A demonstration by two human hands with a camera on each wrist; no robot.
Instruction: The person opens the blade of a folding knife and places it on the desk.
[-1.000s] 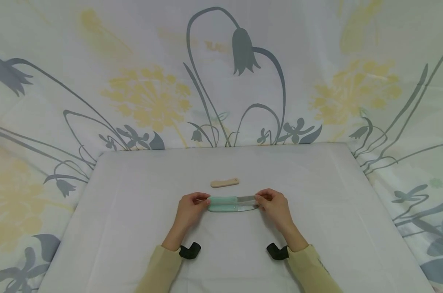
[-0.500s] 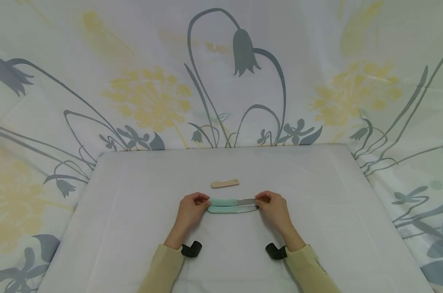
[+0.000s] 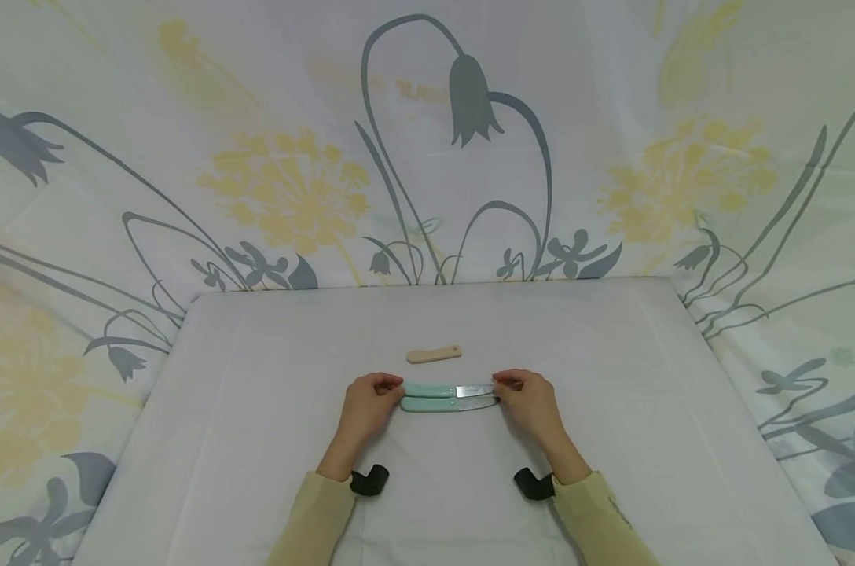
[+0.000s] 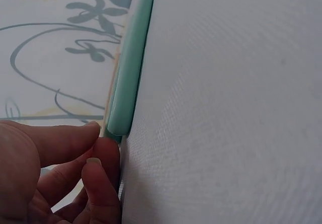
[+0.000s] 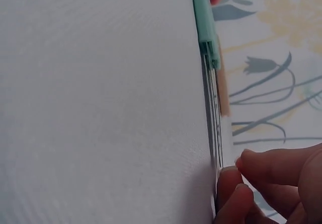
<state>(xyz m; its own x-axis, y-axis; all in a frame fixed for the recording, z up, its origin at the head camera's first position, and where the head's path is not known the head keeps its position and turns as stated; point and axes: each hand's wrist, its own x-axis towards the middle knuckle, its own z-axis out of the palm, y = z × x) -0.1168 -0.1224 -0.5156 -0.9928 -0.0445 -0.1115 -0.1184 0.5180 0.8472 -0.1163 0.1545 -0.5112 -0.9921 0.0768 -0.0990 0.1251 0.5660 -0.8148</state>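
Two knives with mint-green handles lie side by side across the white table, blades to the right. My left hand pinches the handle end of the far knife, between thumb and fingertips. At the other end my right hand pinches the same knife's blade tip. The near knife lies on the cloth just in front, its tip close to my right fingers. In the left wrist view its green handle hides most of the far knife. In the right wrist view the fingertips meet at the blade end.
A tan handle-shaped piece, with a small hole at its right end, lies behind the knives. White cloth covers the table. Floral curtains stand along the back and both sides. Black wrist mounts sit at both cuffs.
The far knife has shifted slightly toward the near one, with both hands keeping hold of it. Its blade now catches more light. The tan piece has not moved.
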